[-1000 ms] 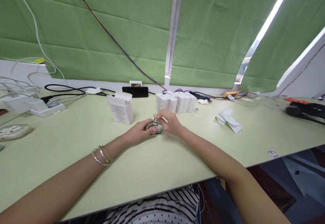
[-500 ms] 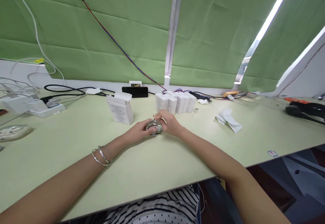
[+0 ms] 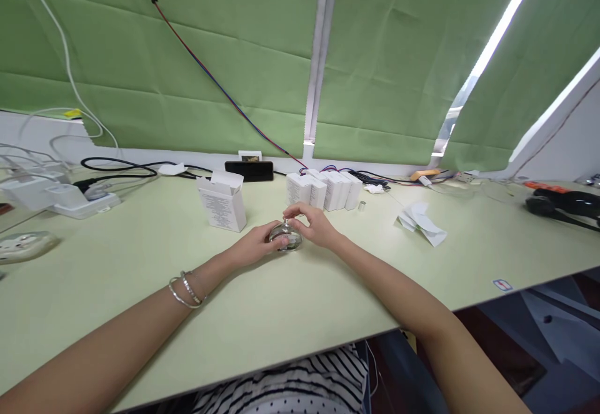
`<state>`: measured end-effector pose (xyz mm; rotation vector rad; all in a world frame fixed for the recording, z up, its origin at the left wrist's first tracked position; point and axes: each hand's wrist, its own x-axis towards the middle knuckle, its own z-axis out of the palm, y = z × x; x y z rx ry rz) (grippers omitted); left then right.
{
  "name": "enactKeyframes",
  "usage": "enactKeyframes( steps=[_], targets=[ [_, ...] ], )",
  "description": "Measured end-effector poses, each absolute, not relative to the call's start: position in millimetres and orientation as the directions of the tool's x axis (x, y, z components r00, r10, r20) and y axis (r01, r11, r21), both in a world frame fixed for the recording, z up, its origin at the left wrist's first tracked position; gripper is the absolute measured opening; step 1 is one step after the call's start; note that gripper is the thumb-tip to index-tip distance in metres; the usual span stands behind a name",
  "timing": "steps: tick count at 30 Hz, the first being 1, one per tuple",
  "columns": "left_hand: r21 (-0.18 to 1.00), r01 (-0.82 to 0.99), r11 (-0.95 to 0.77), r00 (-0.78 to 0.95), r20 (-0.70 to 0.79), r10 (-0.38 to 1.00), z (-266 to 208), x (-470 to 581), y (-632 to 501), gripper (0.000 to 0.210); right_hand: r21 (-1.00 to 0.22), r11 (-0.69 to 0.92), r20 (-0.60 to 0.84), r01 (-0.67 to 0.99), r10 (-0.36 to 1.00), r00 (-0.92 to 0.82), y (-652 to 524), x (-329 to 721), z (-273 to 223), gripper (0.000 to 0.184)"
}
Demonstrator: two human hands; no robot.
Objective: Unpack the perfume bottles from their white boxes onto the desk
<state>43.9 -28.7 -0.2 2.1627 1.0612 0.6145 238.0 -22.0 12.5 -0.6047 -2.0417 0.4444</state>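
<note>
Just left of and beyond the left hand point(image 3: 255, 243): one open white carton point(image 3: 222, 207), printed on its front; farther beyond, one dark smartphone point(image 3: 249, 171). In the left hand, half-closed with thumb across the front: one glass perfume bottle point(image 3: 287, 239), upright on the tabletop point(image 3: 262, 326) between both hands. At its top, by the bent, nearly closed fingers of the right hand point(image 3: 315, 225): one silvery nozzle point(image 3: 285, 221); can't tell at this size whether pinched or merely touched. Seemingly at the step of steadying with the left while working the nozzle with the right; calling next for a firm left hold and well-centred right fingertips. Beyond the right hand: small white cartons point(image 3: 330, 190), at least five, close together; right of those, one silvery cap point(image 3: 362, 206); well right of the hand, one heap of crumpled paper point(image 3: 422, 223).
</note>
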Motion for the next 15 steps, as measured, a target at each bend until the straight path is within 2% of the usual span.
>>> enactKeyframes(
  steps=[8,15],
  targets=[
    [0.711,0.517,-0.477,0.568,0.132,0.813,-1.6,43.6,-27.3,0.045,-0.566,0.799,0.693,0.203,0.595,-0.407,-22.2,236.3,9.1,0.017],
    [0.718,0.507,-0.477,0.572,0.134,0.809,-0.6,43.9,-28.4,0.046,-0.626,0.761,0.645,0.169,0.628,-0.435,-22.2,239.3,11.1,0.018]
  ],
)
